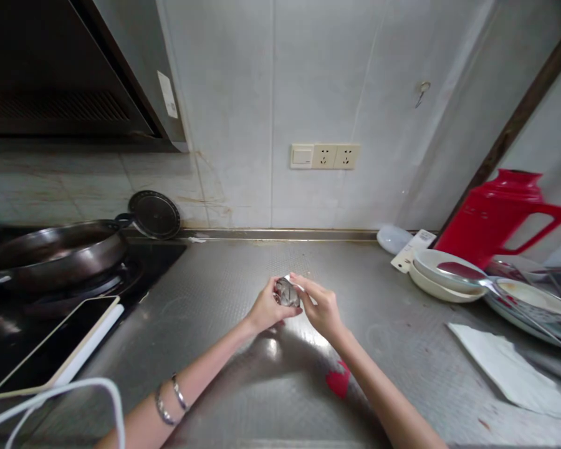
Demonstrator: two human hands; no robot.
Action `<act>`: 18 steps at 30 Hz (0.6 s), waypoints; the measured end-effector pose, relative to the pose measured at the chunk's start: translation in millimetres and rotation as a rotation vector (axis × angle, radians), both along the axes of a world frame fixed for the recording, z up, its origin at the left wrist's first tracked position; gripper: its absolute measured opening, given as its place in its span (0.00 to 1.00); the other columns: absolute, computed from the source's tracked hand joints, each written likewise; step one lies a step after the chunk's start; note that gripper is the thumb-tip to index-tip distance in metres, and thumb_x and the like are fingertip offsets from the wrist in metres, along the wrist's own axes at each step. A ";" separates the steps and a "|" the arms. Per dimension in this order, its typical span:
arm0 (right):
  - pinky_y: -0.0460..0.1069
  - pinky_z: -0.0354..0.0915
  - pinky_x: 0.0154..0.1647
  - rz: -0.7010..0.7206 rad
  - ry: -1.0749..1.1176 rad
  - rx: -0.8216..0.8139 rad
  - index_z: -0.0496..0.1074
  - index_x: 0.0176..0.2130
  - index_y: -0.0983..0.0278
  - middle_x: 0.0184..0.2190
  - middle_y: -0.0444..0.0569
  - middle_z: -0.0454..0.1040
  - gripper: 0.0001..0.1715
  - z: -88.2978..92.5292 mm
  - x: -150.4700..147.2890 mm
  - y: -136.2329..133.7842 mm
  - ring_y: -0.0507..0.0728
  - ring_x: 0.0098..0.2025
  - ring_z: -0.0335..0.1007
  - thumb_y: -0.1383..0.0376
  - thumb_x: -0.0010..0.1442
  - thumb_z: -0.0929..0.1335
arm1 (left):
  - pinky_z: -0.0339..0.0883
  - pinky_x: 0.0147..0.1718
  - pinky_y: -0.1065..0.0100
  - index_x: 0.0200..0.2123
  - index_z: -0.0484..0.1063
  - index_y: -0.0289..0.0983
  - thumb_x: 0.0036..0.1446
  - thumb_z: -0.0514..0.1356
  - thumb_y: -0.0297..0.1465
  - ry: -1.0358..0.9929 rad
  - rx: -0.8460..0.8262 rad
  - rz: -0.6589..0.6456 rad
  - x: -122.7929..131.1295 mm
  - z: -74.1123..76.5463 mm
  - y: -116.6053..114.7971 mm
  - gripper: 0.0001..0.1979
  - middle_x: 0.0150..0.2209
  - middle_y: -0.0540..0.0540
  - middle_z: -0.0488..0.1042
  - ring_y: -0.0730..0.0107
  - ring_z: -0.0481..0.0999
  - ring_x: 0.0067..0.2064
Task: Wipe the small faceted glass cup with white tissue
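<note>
Both my hands meet above the steel counter (243,349), a little in front of the wall. My left hand (267,307) is closed around a small shiny, silvery object (287,292); I cannot make out what it is. My right hand (321,307) pinches the top edge of the same object with thumb and fingers, where a thin pale strip sticks up. Two bangles ring my left forearm (171,399).
A dark wok (51,249) sits on the stove at left, with a phone (56,349) and white cable (65,393) in front. At right: red thermos jug (495,215), stacked white bowls (444,274), plates with a spoon (533,299), white cloth (509,368). A red spot (339,380) lies on the counter.
</note>
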State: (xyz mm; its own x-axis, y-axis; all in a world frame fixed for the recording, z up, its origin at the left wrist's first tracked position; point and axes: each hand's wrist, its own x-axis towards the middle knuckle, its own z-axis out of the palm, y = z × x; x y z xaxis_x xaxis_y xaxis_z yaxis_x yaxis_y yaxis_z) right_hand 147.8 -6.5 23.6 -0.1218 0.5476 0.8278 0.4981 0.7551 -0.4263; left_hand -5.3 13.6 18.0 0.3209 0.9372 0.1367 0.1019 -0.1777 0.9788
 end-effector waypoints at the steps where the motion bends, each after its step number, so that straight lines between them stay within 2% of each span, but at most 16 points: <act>1: 0.52 0.71 0.51 -0.002 -0.014 0.018 0.73 0.49 0.59 0.47 0.51 0.77 0.18 -0.3 0.0 -0.2 0.58 0.50 0.73 0.70 0.62 0.62 | 0.63 0.19 0.76 0.44 0.60 0.36 0.37 0.71 0.33 -0.018 -0.019 0.004 0.1 -0.1 0.1 0.31 0.36 0.47 0.69 0.71 0.72 0.32; 5: 0.53 0.70 0.52 0.001 -0.045 0.052 0.73 0.50 0.58 0.47 0.50 0.76 0.19 -0.8 -0.5 -1.7 0.57 0.50 0.73 0.71 0.62 0.62 | 0.63 0.16 0.77 0.43 0.61 0.35 0.38 0.70 0.35 -0.072 -0.089 -0.003 -0.4 0.4 1.2 0.29 0.35 0.47 0.69 0.71 0.72 0.31; 8: 0.53 0.70 0.51 0.021 -0.006 0.009 0.75 0.47 0.58 0.45 0.49 0.78 0.16 3.8 0.4 -4.7 0.58 0.48 0.74 0.68 0.62 0.63 | 0.64 0.15 0.77 0.43 0.62 0.35 0.38 0.70 0.35 -0.106 -0.120 0.010 -1.7 4.5 1.7 0.30 0.33 0.49 0.69 0.73 0.71 0.29; 11: 0.50 0.74 0.39 -0.006 0.115 -0.167 0.79 0.39 0.61 0.36 0.48 0.81 0.13 12.9 3.6 -7.3 0.58 0.38 0.78 0.64 0.63 0.64 | 0.65 0.15 0.76 0.44 0.62 0.35 0.39 0.70 0.34 -0.107 -0.169 0.028 -3.9 10.8 2.2 0.29 0.32 0.50 0.68 0.75 0.70 0.27; 13: 0.47 0.73 0.30 -0.062 0.208 -0.266 0.79 0.36 0.63 0.30 0.47 0.81 0.16 17.6 5.8 -7.2 0.57 0.31 0.78 0.61 0.63 0.63 | 0.65 0.15 0.76 0.44 0.61 0.35 0.41 0.69 0.34 -0.072 -0.208 0.044 -5.1 13.1 2.9 0.29 0.32 0.49 0.68 0.76 0.70 0.25; 14: 0.47 0.72 0.28 -0.089 0.238 -0.280 0.79 0.36 0.63 0.30 0.47 0.81 0.17 18.5 6.4 -6.3 0.57 0.30 0.78 0.60 0.63 0.63 | 0.65 0.15 0.76 0.44 0.61 0.35 0.41 0.69 0.34 -0.048 -0.219 0.051 -5.2 12.9 3.2 0.28 0.33 0.49 0.68 0.77 0.69 0.24; 16: 0.48 0.73 0.34 -0.120 0.242 -0.233 0.78 0.40 0.62 0.35 0.48 0.81 0.15 16.7 6.5 -3.6 0.57 0.35 0.78 0.61 0.63 0.63 | 0.65 0.13 0.75 0.44 0.60 0.36 0.41 0.69 0.34 0.009 -0.235 0.046 -4.2 9.8 3.5 0.28 0.32 0.50 0.68 0.79 0.68 0.21; 18: 0.50 0.73 0.42 -0.092 0.151 -0.136 0.77 0.43 0.61 0.41 0.50 0.79 0.14 11.6 5.3 -0.4 0.58 0.42 0.77 0.64 0.63 0.63 | 0.64 0.13 0.75 0.43 0.60 0.35 0.41 0.69 0.34 0.057 -0.243 0.005 -1.8 4.5 3.1 0.27 0.29 0.52 0.67 0.80 0.66 0.18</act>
